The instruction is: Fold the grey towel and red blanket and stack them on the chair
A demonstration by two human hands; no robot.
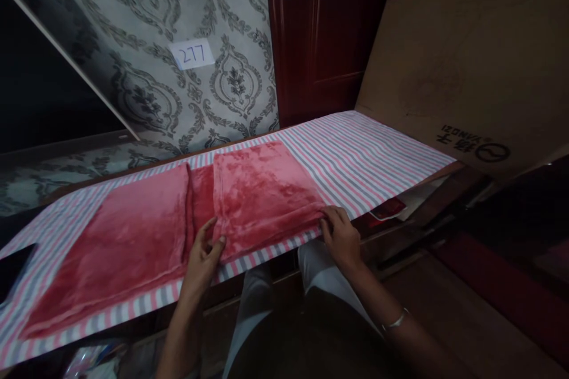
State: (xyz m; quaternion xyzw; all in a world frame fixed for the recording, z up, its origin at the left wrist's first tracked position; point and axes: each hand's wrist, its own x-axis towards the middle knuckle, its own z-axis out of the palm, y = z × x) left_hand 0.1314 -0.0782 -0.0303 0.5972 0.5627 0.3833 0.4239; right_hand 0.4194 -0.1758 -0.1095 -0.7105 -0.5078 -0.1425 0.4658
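A red plush blanket (267, 195) lies folded inward from both ends, with a lower strip of it showing between the two folded panels. My left hand (205, 251) is at the near inner corner of the right panel, thumb and forefinger closed on its edge. At that panel's near outer corner, my right hand (340, 237) grips the blanket between thumb and fingers. The left panel lies flat, untouched by either hand. Under the blanket spreads a striped cloth (368, 160) in pink, grey and white.
A large cardboard box (466, 53) stands at the right end of the table. A dark flat device (15, 272) rests at the left edge. Behind are patterned wallpaper with a paper label (192, 54) reading 277, a screen (48, 71) and a dark red door (315, 29).
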